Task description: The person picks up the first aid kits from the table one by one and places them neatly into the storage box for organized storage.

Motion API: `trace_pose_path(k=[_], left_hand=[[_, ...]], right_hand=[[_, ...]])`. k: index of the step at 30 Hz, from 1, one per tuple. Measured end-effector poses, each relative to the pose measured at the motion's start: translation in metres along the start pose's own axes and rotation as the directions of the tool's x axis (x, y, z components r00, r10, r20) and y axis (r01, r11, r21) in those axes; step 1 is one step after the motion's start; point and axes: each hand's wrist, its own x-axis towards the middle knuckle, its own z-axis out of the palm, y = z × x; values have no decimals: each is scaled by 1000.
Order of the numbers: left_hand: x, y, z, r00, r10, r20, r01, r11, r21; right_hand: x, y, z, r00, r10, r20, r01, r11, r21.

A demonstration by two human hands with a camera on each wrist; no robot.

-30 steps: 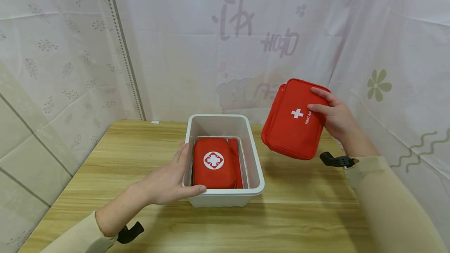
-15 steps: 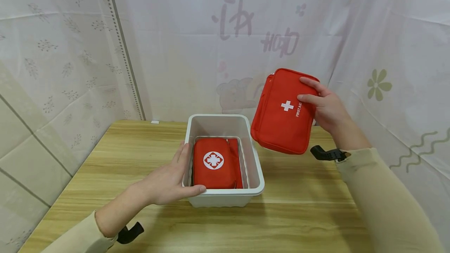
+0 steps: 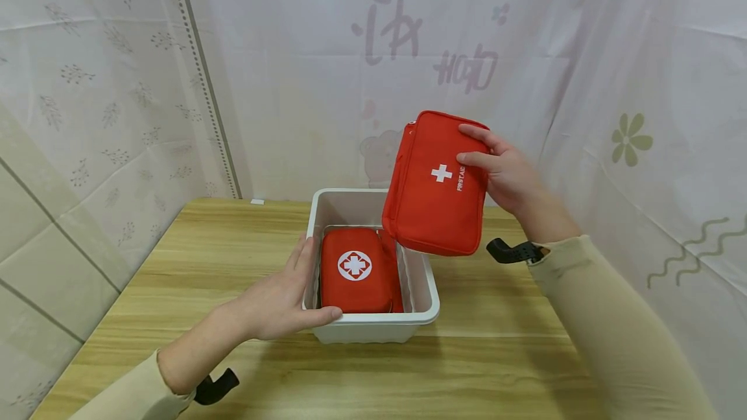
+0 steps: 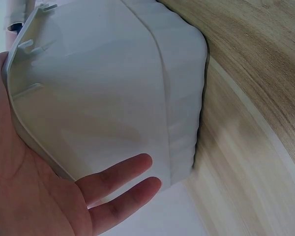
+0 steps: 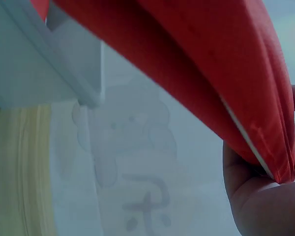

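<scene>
A red soft first aid bag [image 3: 438, 212] with a white cross hangs tilted over the right part of a white plastic bin [image 3: 428, 284]. My right hand [image 3: 510, 170] pinches it by its right edge, thumb and finger on the front face. Inside the bin lies a red first aid case [image 3: 367, 297] with a round white emblem; another red item [image 3: 393, 277] shows beside it, partly hidden. My left hand [image 3: 280, 306] rests at the bin's front left corner, thumb along the front rim. In the left wrist view its straight fingers [image 4: 123, 172] lie along the outer wall.
The bin stands on a wood-grain table [image 3: 233, 264]. A pale printed curtain [image 3: 292, 83] hangs behind and at both sides. A small white piece [image 3: 257, 201] lies at the table's back edge.
My right hand has carried the first aid bag leftward and slightly up, from beside the bin to over its right part. The left hand and the bin have stayed put.
</scene>
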Motion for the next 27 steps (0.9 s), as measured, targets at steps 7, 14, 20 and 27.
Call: trace_pose_path(k=[7,14,20,27], left_hand=[[-1,-1,0,1000,-7,1,7,1000,6],[-1,-2,0,1000,-3,3,3,1000,5],[-1,-2,-1,1000,3,3,-3,1000,-1],[-1,-3,-2,1000,-6,17,6,1000,-4]], right_hand=[[9,8,26,999,29,38,-29,1000,-13],[18,20,46,996,62,68,-62,998,-4],[25,29,63,994,71,78,-70,997,-15],[32,36,81,996,75,45,-73,997,-40]])
